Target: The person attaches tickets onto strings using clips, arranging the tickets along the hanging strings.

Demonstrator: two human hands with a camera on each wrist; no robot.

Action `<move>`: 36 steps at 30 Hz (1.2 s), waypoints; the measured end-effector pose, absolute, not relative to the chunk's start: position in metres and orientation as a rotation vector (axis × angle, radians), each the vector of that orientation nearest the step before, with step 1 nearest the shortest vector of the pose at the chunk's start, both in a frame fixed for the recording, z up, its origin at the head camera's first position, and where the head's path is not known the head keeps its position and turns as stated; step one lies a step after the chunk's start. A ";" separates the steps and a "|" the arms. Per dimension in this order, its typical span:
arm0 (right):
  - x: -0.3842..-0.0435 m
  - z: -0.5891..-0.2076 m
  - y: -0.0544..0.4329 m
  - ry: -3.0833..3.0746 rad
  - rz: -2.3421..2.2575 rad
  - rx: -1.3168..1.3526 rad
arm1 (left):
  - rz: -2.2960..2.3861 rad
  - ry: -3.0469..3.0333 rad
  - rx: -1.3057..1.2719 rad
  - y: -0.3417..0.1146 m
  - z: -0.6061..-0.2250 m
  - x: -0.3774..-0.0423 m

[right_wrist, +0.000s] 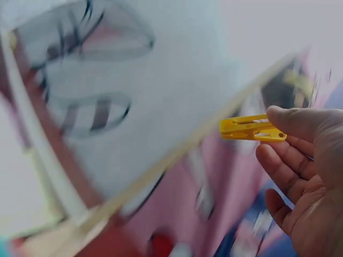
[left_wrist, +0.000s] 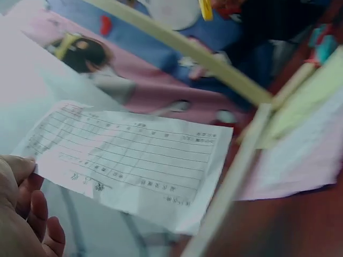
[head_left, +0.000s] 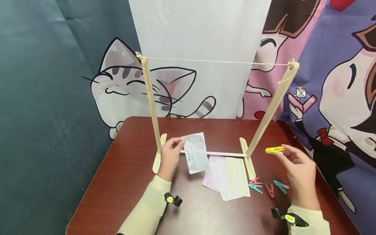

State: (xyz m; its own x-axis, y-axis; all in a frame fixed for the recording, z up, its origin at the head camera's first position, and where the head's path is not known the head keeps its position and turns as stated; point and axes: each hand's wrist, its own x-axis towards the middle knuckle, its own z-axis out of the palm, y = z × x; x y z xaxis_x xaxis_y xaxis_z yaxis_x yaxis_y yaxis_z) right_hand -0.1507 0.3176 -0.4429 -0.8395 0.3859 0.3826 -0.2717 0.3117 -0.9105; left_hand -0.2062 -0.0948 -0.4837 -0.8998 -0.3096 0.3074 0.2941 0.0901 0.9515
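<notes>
My left hand (head_left: pixel 171 158) pinches a printed paper slip (head_left: pixel 195 153) by its upper left corner, above the table and in front of the wooden frame's lower bar. In the left wrist view the slip (left_wrist: pixel 128 160) shows ruled lines and rows of print, with the thumb (left_wrist: pixel 19 168) on its corner. Off to the right of the frame, my right hand (head_left: pixel 299 169) pinches a yellow clothespin (head_left: pixel 274 150) between thumb and fingers. The right wrist view shows the clothespin (right_wrist: pixel 252 128) pointing away from the fingertips.
A string (head_left: pixel 214 61) runs between the tops of two wooden posts (head_left: pixel 151 104). Pink, white and yellow paper slips (head_left: pixel 238 176) lie overlapping on the brown table (head_left: pixel 117 195). Red and blue clothespins (head_left: pixel 281 186) lie to their right, near the frame's right foot (head_left: pixel 247 160).
</notes>
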 end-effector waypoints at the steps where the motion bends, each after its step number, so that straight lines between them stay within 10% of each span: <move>1: -0.151 -0.428 0.313 -2.013 1.581 -0.030 | -1.852 -1.935 -0.004 -0.100 -0.473 -0.208; 12: -0.192 -0.262 0.225 -1.961 1.157 0.933 | -1.675 -1.705 -0.204 -0.139 -0.334 -0.239; 36: -0.276 -0.115 0.043 -2.323 1.183 0.860 | -1.567 -1.727 -0.103 -0.152 -0.233 -0.244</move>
